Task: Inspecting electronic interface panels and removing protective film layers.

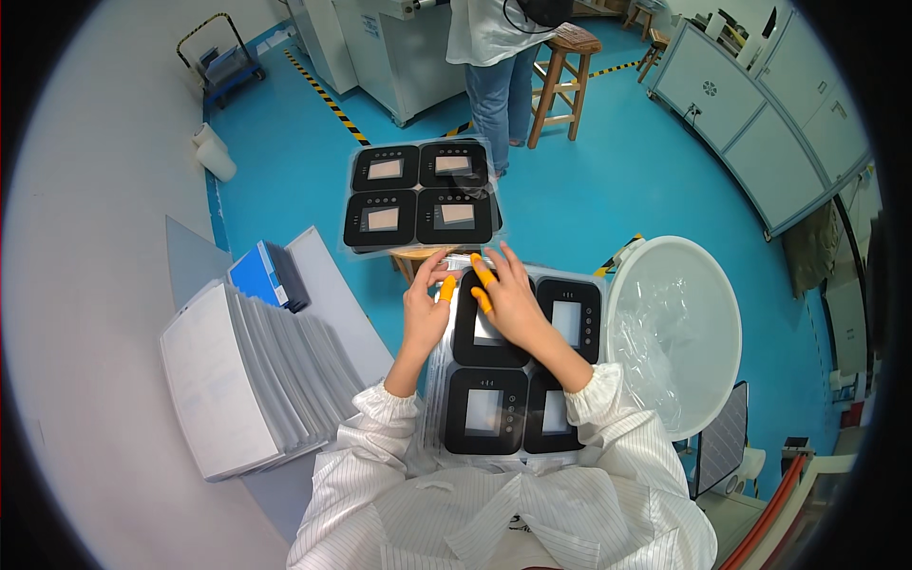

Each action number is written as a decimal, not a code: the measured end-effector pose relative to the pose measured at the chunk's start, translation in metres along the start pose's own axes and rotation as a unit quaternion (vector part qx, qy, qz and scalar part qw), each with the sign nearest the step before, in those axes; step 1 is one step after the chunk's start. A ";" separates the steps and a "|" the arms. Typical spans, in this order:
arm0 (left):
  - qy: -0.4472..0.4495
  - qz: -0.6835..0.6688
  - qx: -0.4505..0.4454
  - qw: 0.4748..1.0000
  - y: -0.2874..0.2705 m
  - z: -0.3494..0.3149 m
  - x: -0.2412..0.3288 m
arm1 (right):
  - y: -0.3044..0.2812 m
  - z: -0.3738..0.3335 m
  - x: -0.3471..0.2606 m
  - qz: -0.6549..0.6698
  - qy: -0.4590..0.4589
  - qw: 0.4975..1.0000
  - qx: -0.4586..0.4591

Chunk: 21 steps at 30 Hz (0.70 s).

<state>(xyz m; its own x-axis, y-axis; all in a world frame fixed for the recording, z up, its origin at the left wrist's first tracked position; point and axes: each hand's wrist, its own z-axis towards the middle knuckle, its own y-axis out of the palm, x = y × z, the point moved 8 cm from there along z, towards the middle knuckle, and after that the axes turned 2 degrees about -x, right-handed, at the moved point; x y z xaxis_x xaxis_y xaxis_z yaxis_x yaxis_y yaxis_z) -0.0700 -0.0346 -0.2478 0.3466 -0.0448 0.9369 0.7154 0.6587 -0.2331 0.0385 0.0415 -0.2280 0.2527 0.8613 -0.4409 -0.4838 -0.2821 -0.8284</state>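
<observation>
A stack of clear plastic sheets bearing black rounded panels with window cutouts lies in front of me; one lower panel shows fully. My left hand rests at the stack's upper left corner, fingers apart. Beside it, my right hand lies over the upper left panel, fingers spread, partly covering it. Yellow finger cots cover some fingertips on both hands. Nothing is visibly held in either hand. Beyond my fingertips, a second clear sheet with black panels lies on a wooden stool.
To the left stand a thick row of white sheets and a blue box. A round white bin with clear film is at the right. A person stands ahead beside a wooden stool, near grey machines.
</observation>
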 end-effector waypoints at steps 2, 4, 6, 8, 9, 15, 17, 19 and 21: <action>-0.021 -0.040 0.012 0.999 -0.003 -0.002 -0.005 | 0.003 -0.010 -0.013 -0.018 -0.022 1.000 -0.011; -0.026 -0.050 0.004 0.998 -0.005 -0.002 -0.010 | 0.005 -0.017 -0.015 -0.023 -0.039 0.998 -0.040; -0.030 -0.061 -0.006 0.998 -0.003 -0.003 -0.013 | -0.006 -0.011 -0.007 0.009 -0.017 1.000 0.018; -0.021 -0.070 -0.007 0.997 -0.001 -0.003 -0.010 | -0.013 -0.003 0.002 0.019 0.014 0.998 0.062; -0.020 -0.069 -0.008 0.997 0.000 -0.004 -0.009 | -0.010 0.000 0.004 0.020 0.009 0.999 0.048; -0.101 -0.272 -0.001 0.957 0.005 -0.007 -0.015 | -0.011 -0.001 -0.010 -0.002 -0.044 0.996 0.076; -0.114 -0.270 0.000 0.956 0.004 -0.010 -0.013 | -0.011 -0.004 -0.009 -0.001 -0.047 0.996 0.080; -0.127 -0.268 0.003 0.955 0.004 -0.011 -0.016 | -0.012 -0.005 -0.011 0.000 -0.051 0.995 0.084; -0.095 -0.289 0.004 0.953 0.000 -0.008 -0.017 | -0.014 -0.005 -0.020 -0.002 -0.090 0.992 0.094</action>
<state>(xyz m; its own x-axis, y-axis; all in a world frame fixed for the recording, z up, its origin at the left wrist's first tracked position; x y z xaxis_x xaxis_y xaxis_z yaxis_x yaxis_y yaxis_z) -0.0706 -0.0399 -0.2663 -0.2206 -0.2660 0.9384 0.7478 0.5715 0.3378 0.0449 0.0258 -0.2090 0.1100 0.9286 -0.3545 -0.6343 -0.2090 -0.7443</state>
